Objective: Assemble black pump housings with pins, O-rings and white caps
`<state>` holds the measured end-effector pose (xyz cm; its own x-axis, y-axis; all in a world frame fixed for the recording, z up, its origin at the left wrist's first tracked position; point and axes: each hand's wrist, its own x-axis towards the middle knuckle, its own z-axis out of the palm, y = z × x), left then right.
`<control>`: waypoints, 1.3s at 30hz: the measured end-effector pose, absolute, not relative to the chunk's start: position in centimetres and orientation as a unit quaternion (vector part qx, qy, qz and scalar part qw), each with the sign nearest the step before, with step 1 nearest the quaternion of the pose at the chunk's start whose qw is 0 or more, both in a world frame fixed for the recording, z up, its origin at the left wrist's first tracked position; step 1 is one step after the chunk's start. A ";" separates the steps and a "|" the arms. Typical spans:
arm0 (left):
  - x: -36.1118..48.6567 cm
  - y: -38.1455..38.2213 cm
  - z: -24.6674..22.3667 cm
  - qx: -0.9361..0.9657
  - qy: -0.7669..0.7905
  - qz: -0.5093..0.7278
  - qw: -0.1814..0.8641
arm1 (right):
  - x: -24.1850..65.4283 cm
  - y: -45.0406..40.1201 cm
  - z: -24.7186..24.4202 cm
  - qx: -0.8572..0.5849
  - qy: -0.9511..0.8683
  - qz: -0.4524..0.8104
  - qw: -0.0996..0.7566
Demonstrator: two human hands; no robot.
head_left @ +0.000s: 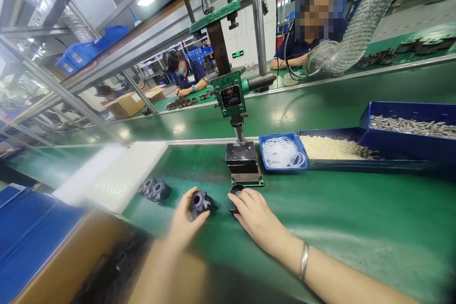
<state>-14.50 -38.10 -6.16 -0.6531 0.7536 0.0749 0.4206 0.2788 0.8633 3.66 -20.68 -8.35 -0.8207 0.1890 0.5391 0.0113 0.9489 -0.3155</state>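
Note:
My left hand (185, 216) has its thumb and fingers around a black moulded housing (200, 201) with a round hole in its face, low over the green bench. To its right, my right hand (252, 206) grips a black cup-like part (233, 194), mostly hidden by the fingers, just in front of the press base (245, 179). A metal bangle (304, 260) is on the right wrist. Further left, more black housings (159, 190) of the same look stand in a row on the bench.
A green hand press (230, 92) rises behind my hands. A blue tray of white rings (283, 152) adjoins bins of cream-coloured pieces (327, 146) and metal screws (409, 126). White foam sheets (124, 175) lie left, above a cardboard box (67, 251). Co-workers sit across the belt (192, 123).

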 end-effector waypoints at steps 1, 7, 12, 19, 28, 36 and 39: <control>-14.8 -38.6 -6.0 0.381 0.796 0.442 0.162 | 3.6 -20.7 -8.3 -0.058 -0.938 0.160 0.302; -14.5 -38.9 -7.1 0.385 0.809 0.413 0.162 | 3.7 -20.6 -8.6 -0.125 -0.907 0.243 0.320; -15.8 -38.7 -6.5 0.387 0.818 0.424 -0.011 | 3.5 -20.1 -9.3 -0.142 -0.891 0.304 0.307; -17.2 -38.3 -4.4 0.727 0.661 -0.076 -0.168 | 3.3 -19.8 -9.6 -0.115 -0.897 0.307 0.297; -17.7 -37.8 -3.1 0.636 0.766 0.089 -0.038 | 3.2 -19.7 -9.9 -0.114 -0.891 0.339 0.281; -21.6 -41.9 -5.2 0.525 0.819 0.228 0.021 | 3.2 -19.5 -9.4 -0.124 -0.895 0.344 0.255; -23.3 -41.9 -4.1 0.552 0.814 0.182 0.010 | 3.2 -19.6 -9.4 -0.128 -0.894 0.348 0.250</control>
<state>-23.32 -41.87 -4.09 -0.3913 0.9013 0.1856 0.8944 0.3250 0.3073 3.19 -19.56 -9.38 -0.8418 0.4031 0.3590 0.0545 0.7252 -0.6864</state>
